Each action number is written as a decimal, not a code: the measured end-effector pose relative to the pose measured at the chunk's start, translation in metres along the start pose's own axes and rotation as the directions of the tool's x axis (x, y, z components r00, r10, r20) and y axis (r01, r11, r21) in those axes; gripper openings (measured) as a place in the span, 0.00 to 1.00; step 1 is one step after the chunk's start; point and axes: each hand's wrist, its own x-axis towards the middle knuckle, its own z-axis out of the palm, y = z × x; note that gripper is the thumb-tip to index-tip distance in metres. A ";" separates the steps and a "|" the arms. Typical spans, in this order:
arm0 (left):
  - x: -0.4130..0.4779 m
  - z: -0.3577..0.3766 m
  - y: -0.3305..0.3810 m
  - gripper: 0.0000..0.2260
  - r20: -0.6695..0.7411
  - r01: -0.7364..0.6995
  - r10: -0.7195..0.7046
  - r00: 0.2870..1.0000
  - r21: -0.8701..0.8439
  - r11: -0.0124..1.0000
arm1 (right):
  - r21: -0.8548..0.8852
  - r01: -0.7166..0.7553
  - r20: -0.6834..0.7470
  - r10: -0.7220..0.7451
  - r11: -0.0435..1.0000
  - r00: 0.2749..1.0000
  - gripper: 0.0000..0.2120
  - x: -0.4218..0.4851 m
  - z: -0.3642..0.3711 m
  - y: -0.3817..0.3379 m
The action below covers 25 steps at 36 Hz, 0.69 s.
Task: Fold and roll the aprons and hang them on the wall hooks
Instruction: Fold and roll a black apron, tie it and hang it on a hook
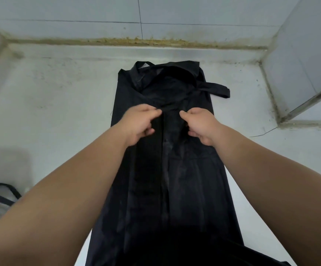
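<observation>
Long black apron of thin, slightly shiny fabric (175, 179) lies flat on the pale grey table (59, 112). It runs lengthwise from my body twd the white tiled wall (98, 16). Both long sides are folded in, so it makes a narrow band w/ a seam line down the middle. The near end runs out of view at the bottom edge.

L hand (139, 122) and R hand (201, 126) are both over the upper third of the apron, close together, fingers curled. Each thumb and forefinger pinch a thin black strip of fabric (171, 110) that runs crosswise btwn them. Can't tell whether the strip is a tie or a fold edge.

At the far end the neck loop (144, 65) sits bunched on top of the bib. One flat black tie strap (216, 89) sticks out to the R, lying on the table.

A grimy yellow-brown seam (136, 41) runs where the table meets the wall. R side: tiled side wall w/ a metal edge (309, 64), and a thin crack (265, 132) in the table near its base. Lower L corner: dark straps over sthg pale grey (0, 196), partly cut off, can't ID.
</observation>
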 end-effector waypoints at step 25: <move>0.063 -0.021 -0.008 0.19 0.229 -0.344 0.278 0.933 0.796 0.498 | -0.697 0.162 0.048 -0.180 0.698 0.982 0.19 0.054 0.005 -0.027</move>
